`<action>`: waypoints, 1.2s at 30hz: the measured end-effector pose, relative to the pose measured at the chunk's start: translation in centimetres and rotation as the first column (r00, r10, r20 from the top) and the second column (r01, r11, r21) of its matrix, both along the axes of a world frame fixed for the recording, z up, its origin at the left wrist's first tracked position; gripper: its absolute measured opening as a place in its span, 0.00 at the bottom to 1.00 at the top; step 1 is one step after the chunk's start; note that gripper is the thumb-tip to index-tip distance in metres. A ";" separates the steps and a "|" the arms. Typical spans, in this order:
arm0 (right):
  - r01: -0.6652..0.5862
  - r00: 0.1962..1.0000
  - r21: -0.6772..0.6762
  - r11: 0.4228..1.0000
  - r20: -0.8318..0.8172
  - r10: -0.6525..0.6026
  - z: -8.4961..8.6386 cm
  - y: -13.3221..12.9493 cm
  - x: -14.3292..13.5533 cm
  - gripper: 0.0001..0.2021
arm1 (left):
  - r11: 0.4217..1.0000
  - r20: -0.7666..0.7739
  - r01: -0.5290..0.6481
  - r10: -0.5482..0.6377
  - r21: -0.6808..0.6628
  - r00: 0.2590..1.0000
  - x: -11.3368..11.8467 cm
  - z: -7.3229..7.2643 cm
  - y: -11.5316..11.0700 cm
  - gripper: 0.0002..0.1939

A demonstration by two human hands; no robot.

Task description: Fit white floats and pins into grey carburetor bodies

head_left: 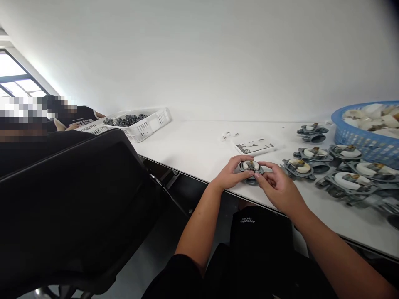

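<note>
Between my hands, near the table's front edge, sits a grey metal carburetor body (251, 167) with a white ring-shaped float on top. My left hand (232, 173) holds its left side, with the forefinger along the far rim and the thumb across the near rim. On its right side my right hand (274, 182) grips the edge between thumb and forefinger, the other fingers curled in. Whether a small part is pinched at the right fingertips cannot be seen. Just to the right lies another carburetor body (298, 167) with a cream float.
More carburetor bodies (353, 182) crowd the right, beside a blue basket (358, 135) of white floats. A shallow tray (271, 150) of thin pins lies behind my hands. Leftward stand a white crate (156, 120) of dark parts, a black chair (77, 207) and seated people.
</note>
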State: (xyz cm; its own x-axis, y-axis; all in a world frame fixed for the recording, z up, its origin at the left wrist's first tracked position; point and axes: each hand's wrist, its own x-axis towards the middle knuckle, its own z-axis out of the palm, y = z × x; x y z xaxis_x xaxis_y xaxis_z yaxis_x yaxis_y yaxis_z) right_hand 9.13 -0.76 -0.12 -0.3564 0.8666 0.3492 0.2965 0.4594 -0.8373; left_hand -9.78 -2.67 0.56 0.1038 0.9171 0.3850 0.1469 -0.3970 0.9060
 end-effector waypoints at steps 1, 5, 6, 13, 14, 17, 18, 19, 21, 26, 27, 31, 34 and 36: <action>-0.003 1.000 0.005 1.000 0.004 0.003 0.0 0.0 0.0 0.26 | 0.999 0.043 0.036 -0.034 -0.029 0.998 -0.1 0.0 0.1 0.25; -0.003 1.000 0.002 1.000 0.027 0.003 -0.1 0.1 0.0 0.29 | 0.972 0.216 0.195 -0.164 -0.130 0.963 -0.1 0.0 0.3 0.31; -0.003 0.999 -0.001 1.000 0.034 0.003 -0.1 0.1 0.0 0.29 | 0.967 0.243 0.215 -0.177 -0.140 0.954 -0.1 0.0 0.3 0.32; -0.028 0.999 -0.119 0.993 0.032 0.032 0.2 0.3 0.0 0.35 | 0.956 0.307 0.247 -0.190 -0.157 0.932 -0.2 0.1 0.4 0.34; -0.050 0.998 -0.139 0.989 0.035 0.056 0.2 0.5 0.1 0.36 | 0.954 0.307 0.256 -0.200 -0.155 0.931 -0.2 0.0 0.4 0.34; -0.087 0.994 -0.156 0.984 0.059 0.097 0.2 0.9 0.3 0.37 | 0.957 0.296 0.264 -0.218 -0.124 0.930 -0.3 0.0 0.4 0.32; -0.087 0.993 -0.154 0.984 0.069 0.099 0.2 1.0 0.3 0.37 | 0.959 0.292 0.260 -0.219 -0.109 0.931 -0.4 0.0 0.4 0.32; -0.086 0.992 -0.151 0.985 0.081 0.099 0.3 1.0 0.3 0.37 | 0.962 0.289 0.255 -0.219 -0.096 0.932 -0.4 0.0 0.3 0.32; -0.084 0.989 -0.151 0.985 0.109 0.101 0.4 0.9 0.3 0.36 | 0.967 0.282 0.242 -0.212 -0.077 0.936 -0.4 0.0 0.3 0.31; -0.078 0.985 -0.166 0.983 0.140 0.102 0.7 0.5 0.3 0.35 | 0.970 0.275 0.237 -0.212 -0.061 0.938 -0.5 0.1 0.0 0.29; -0.086 0.983 -0.169 0.982 0.144 0.110 0.7 0.5 0.3 0.35 | 0.969 0.278 0.240 -0.215 -0.059 0.936 -0.5 0.2 0.0 0.29; -0.098 0.981 -0.167 0.981 0.149 0.123 0.2 0.9 0.5 0.36 | 0.967 0.288 0.241 -0.209 -0.079 0.934 -0.4 0.3 -0.1 0.29; -0.105 0.983 -0.166 0.981 0.134 0.128 -0.2 1.1 0.5 0.35 | 0.964 0.305 0.241 -0.198 -0.111 0.932 -0.3 0.4 -0.1 0.31; -0.110 0.985 -0.170 0.979 0.116 0.130 -0.4 1.2 0.5 0.35 | 0.960 0.312 0.245 -0.194 -0.133 0.930 -0.2 0.4 -0.1 0.32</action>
